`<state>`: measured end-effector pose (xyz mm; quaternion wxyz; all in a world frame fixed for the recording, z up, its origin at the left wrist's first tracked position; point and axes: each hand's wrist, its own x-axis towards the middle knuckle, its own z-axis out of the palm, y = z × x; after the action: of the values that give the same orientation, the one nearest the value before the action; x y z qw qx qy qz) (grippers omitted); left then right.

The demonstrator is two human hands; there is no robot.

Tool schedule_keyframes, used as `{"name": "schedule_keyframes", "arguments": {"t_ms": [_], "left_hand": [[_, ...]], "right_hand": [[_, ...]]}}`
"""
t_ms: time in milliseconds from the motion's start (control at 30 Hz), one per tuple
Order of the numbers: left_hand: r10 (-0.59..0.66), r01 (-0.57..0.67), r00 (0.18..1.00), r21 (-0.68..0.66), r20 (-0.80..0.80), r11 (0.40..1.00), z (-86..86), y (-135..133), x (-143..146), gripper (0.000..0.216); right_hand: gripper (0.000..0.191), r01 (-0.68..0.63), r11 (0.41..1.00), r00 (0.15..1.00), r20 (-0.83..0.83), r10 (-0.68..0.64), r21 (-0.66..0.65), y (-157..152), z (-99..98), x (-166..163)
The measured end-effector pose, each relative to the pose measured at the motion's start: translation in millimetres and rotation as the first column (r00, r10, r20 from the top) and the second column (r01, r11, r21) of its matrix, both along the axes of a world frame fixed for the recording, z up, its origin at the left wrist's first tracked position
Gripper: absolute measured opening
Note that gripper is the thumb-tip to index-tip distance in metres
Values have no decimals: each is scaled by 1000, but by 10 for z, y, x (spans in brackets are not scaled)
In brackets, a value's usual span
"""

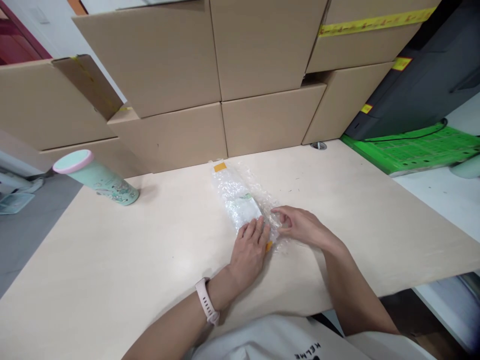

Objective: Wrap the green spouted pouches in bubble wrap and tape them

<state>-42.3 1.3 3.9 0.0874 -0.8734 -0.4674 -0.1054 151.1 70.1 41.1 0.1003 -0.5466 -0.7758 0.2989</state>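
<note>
On the table lies a sheet of bubble wrap (228, 187) with a small white packet (245, 207) with green print in or under it; what the packet holds I cannot make out. Orange tape (220, 167) marks the wrap's far end, and another orange piece shows by my left hand (252, 247). That hand rests with fingers laid flat over the packet's near end. My right hand (300, 226) is at the wrap's loose right edge, thumb and index finger apart, and the clear film reaches in between them.
A mint green tumbler (112, 180) with a pink-rimmed lid stands at the left. Stacked cardboard boxes (262, 120) wall off the table's (150, 250) back edge. At right are a green plastic crate (423, 147), a dark grey case (423, 85) and a cable grommet (318, 146).
</note>
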Motion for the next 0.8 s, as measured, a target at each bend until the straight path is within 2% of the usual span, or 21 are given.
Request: {"name": "schedule_keyframes", "arguments": {"t_ms": [133,200,267,333,433,533,600,700,800], "left_hand": [[-18,19,1000,-44,19,999,25,26,-22,42],[-38,39,999,-50,31,998,30,33,-33,41],[-49,51,998,-56,51,997,25,35,-42,40],[-54,59,996,-65,73,996,13,32,-49,40],[-58,66,992,-75,108,995,-14,24,-56,40],[-69,81,984,-64,162,995,-46,23,-63,38],[-81,93,971,-47,224,995,-68,23,-68,36],[-78,117,899,-63,432,991,-84,7,-69,28],[17,71,777,-115,629,991,-60,-34,-57,36]], "right_hand": [[41,243,948,935,211,-286,206,61,21,125],[41,307,927,887,287,-361,216,68,29,123],[34,292,945,892,315,-324,145,65,37,99],[28,240,969,936,250,-247,58,59,43,79],[30,191,981,979,-64,-192,-26,46,52,64],[33,73,987,881,-455,-132,-144,25,52,9],[34,-55,981,808,-585,-65,-185,3,43,-73],[35,-180,973,807,-588,63,-142,-33,39,-208],[32,-252,959,844,-515,153,-129,-54,75,-250]]}}
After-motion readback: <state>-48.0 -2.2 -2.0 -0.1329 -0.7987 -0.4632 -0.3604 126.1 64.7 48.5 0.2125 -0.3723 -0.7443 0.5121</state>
